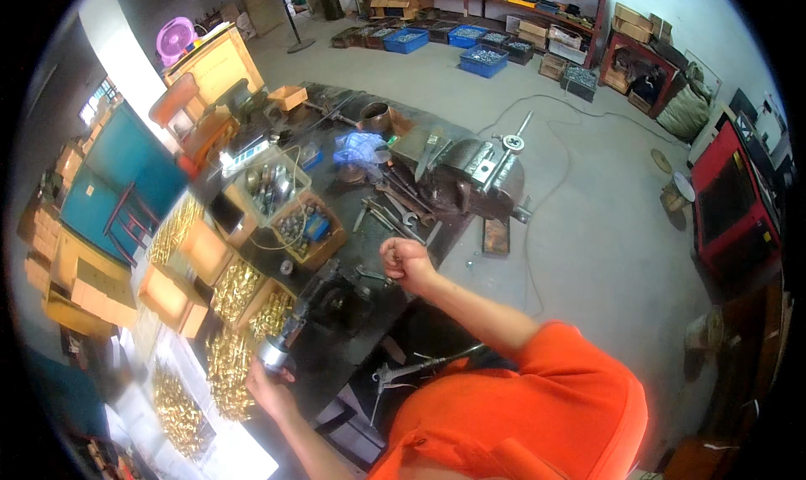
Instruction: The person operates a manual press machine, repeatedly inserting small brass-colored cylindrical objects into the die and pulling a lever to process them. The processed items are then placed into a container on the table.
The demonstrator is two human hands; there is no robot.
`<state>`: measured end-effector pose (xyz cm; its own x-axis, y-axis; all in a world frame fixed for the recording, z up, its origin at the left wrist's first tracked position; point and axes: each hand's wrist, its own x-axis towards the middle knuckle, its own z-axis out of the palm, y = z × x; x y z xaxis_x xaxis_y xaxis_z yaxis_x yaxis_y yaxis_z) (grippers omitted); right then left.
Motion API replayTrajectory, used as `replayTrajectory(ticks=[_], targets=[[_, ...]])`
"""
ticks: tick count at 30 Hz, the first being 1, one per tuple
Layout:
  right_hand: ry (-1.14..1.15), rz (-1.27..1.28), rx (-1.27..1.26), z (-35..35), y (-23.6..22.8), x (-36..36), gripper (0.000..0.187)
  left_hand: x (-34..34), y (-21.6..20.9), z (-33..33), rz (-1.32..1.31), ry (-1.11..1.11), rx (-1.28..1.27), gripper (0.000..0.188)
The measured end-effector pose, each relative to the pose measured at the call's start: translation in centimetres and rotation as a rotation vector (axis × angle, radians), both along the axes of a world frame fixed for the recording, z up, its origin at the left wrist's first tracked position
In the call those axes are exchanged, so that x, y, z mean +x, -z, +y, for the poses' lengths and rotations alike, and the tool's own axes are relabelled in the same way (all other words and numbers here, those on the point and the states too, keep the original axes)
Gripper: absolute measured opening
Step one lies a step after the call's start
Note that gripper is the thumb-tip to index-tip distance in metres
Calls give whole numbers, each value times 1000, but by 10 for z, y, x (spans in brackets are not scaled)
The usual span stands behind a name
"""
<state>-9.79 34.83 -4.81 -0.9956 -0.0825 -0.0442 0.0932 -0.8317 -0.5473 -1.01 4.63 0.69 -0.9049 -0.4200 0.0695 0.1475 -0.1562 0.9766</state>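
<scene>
Around the whole view, from twelve o'clock at the top past three, grey floor (604, 245). From eleven o'clock down to eight, dark desk (329, 358), crowded along most of its length. Toward ten o'clock, beyond the desk, blue-green board (126, 169). At three o'clock, near the rim, red cabinet (739, 203); at one o'clock, far back, shelf (601, 17) laden with boxes. At five o'clock, orange shirt (537, 404) of the person at work. At two o'clock, on the far end of the desk, rounded dark machine (495, 176) with silver fittings.

On the floor at one o'clock, in front of the shelf, blue bin (484, 62) full of small metal pieces. At seven o'clock, nearer the middle and on the desk, black fixture (336, 302). At nine o'clock, open carton (327, 243) of mixed metal fittings, with clear box (273, 182) of more metal parts just behind. Toward eleven o'clock, crumpled blue bag (359, 147).

Hands well apart, with the fixture between. At seven o'clock, left hand (270, 389) closed around the lower part of silver cylinder (273, 354), at the outer end of the fixture. Just below centre, toward six o'clock, right hand (406, 262) curled into a fist beside short lever (372, 275); impossible to tell any contents. Near the centre, above the fist, loose wrenches (407, 217). At eight o'clock, smallest of all, brass parts (228, 367) in glinting heaps.
</scene>
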Motion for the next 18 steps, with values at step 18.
replayTrajectory(ticks=[18], targets=[[75, -70, 214, -6, 56, -16, 17, -1, 41, -57, -270, 112, -126, 20]])
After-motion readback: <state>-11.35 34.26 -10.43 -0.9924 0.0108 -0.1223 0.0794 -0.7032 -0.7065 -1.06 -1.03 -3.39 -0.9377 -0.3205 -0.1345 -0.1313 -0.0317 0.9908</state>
